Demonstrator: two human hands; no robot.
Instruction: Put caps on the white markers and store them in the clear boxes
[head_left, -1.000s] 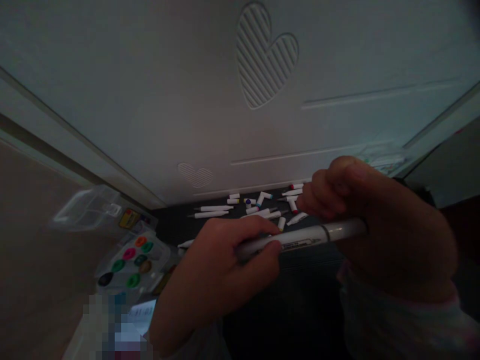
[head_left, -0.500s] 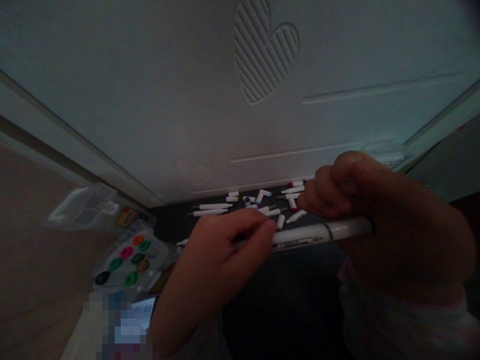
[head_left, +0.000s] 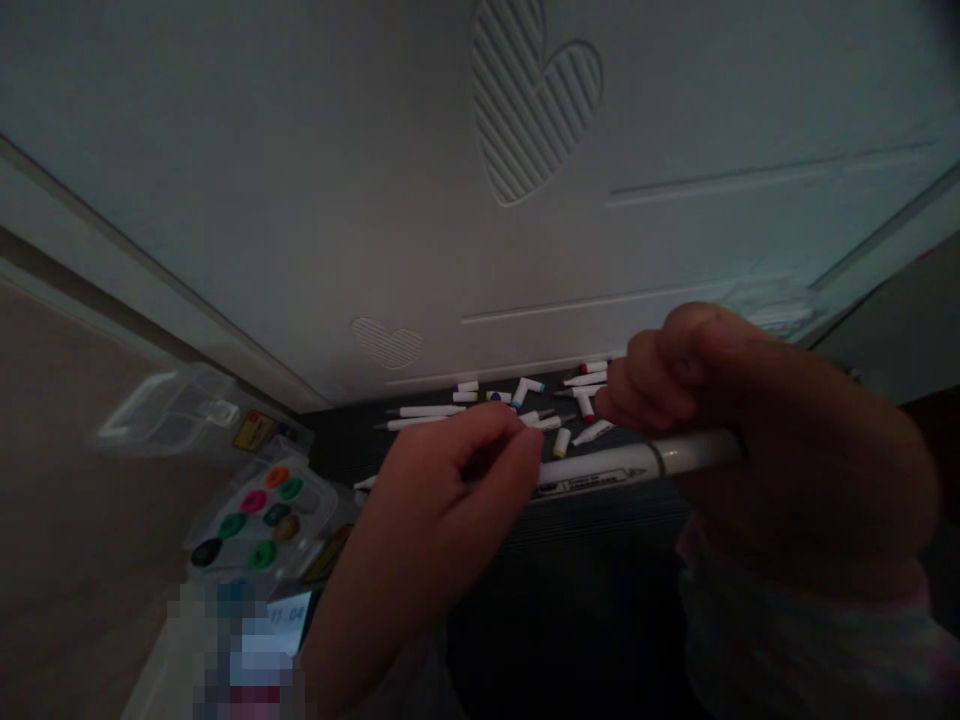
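A white marker (head_left: 600, 472) with dark printing and a grey ring lies nearly level between my two hands. My left hand (head_left: 442, 500) pinches its left end, which the fingers hide. Around the right end, past the ring, my right hand (head_left: 780, 450) is closed with the fingers curled. Behind the hands, several uncapped white markers (head_left: 427, 411) lie on the dark surface (head_left: 337, 440). Among them are loose white caps with coloured ends, such as a yellow-tipped cap (head_left: 561, 443) and a red-tipped cap (head_left: 585, 405).
On the left stands an open clear plastic case (head_left: 315, 500) holding several markers with coloured ends. Its transparent lid (head_left: 165, 410) is raised. A lit screen (head_left: 289, 622) shows at lower left, partly blurred out. A white panel (head_left: 300, 200) with carved hearts rises behind.
My left hand has shifted very slightly left along the marker, showing a little more of its printing. My right hand has hardly moved.
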